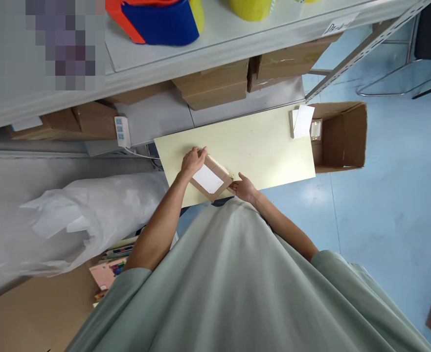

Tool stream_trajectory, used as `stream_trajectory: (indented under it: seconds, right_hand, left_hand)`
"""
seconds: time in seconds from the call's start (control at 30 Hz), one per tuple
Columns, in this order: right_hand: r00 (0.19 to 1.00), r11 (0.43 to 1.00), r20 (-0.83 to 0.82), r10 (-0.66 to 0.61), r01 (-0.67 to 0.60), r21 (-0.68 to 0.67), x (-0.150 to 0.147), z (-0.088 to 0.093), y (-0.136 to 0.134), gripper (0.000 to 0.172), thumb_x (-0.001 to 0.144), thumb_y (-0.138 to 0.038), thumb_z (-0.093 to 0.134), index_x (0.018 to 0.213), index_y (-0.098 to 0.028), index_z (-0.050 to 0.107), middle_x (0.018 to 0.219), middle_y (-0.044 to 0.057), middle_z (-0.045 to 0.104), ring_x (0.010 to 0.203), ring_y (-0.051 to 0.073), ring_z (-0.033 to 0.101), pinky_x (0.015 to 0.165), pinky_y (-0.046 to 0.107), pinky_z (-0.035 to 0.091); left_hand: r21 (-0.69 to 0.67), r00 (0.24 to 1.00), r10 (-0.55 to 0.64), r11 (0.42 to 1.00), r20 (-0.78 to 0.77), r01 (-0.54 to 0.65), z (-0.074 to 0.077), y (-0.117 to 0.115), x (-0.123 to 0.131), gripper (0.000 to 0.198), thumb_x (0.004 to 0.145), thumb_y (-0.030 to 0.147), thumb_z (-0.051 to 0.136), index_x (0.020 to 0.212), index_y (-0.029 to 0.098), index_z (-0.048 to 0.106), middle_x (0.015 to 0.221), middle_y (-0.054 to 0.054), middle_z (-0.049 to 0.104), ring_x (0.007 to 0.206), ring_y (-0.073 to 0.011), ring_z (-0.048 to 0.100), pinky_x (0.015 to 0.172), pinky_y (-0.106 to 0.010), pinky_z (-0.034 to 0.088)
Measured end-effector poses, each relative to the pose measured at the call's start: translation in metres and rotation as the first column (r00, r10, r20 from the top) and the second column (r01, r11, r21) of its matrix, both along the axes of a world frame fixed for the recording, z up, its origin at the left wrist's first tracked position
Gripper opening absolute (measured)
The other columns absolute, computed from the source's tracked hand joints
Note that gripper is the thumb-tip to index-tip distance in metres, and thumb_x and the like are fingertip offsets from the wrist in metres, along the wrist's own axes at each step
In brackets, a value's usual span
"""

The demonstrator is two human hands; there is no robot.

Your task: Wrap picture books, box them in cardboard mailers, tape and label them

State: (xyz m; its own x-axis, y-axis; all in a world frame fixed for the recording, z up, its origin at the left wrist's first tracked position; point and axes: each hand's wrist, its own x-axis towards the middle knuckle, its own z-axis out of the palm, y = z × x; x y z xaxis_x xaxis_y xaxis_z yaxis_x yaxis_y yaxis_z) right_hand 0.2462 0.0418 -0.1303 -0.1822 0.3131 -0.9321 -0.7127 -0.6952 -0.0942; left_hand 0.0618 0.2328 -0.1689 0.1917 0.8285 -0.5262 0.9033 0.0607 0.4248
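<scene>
A small brown cardboard box with a white label on its upper face sits tilted close to my body, over the near edge of a pale yellow table. My left hand grips its far left end, fingers bent over the edge. At the opposite corner, my right hand holds the box with its fingers against the underside and the thumb raised apart. Something light-coloured shows along the far side of the box, too small to make out.
The yellow table carries white cards at its right end, beside an open cardboard carton. A shelf runs above, with boxes beneath. A power strip and plastic-wrapped bundle lie left.
</scene>
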Motion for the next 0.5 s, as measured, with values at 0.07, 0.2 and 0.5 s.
stream_trajectory:
  seconds: [0.07, 0.2, 0.5]
  right_hand:
    - [1.0, 0.999, 0.02, -0.021, 0.02, 0.042, 0.003, 0.008, 0.002, 0.07, 0.121, -0.054, 0.029, 0.154, 0.002, 0.057, 0.148, 0.03, 0.072, 0.137, 0.026, 0.075, 0.117, 0.034, 0.064]
    - [0.986, 0.988, 0.163, -0.017, -0.009, 0.154, 0.02, 0.023, -0.001, 0.062, 0.121, -0.055, 0.03, 0.144, -0.011, 0.066, 0.159, 0.023, 0.07, 0.146, 0.024, 0.071, 0.126, 0.033, 0.057]
    - [0.791, 0.887, 0.603, -0.104, -0.201, 0.417, 0.098, 0.005, -0.016, 0.065, 0.103, -0.081, 0.061, 0.129, -0.025, 0.079, 0.151, 0.009, 0.078, 0.148, 0.028, 0.069, 0.13, 0.042, 0.052]
  left_hand:
    - [0.012, 1.0, 0.011, 1.0, 0.011, -0.011, 0.007, -0.001, 0.004, 0.052, 0.111, 0.064, 0.053, 0.129, 0.02, 0.073, 0.139, -0.024, 0.08, 0.134, -0.044, 0.072, 0.121, -0.059, 0.052]
    - [0.087, 0.993, 0.079, 0.993, 0.083, -0.086, 0.027, -0.008, 0.007, 0.042, 0.111, 0.054, 0.059, 0.131, 0.02, 0.074, 0.144, -0.02, 0.079, 0.137, -0.0396, 0.071, 0.121, -0.052, 0.053]
    - [0.117, 0.928, 0.163, 0.97, 0.336, -0.213, 0.035, -0.07, 0.019, 0.026, 0.104, 0.041, 0.073, 0.121, 0.022, 0.073, 0.128, -0.013, 0.083, 0.111, -0.0267, 0.081, 0.102, -0.037, 0.063]
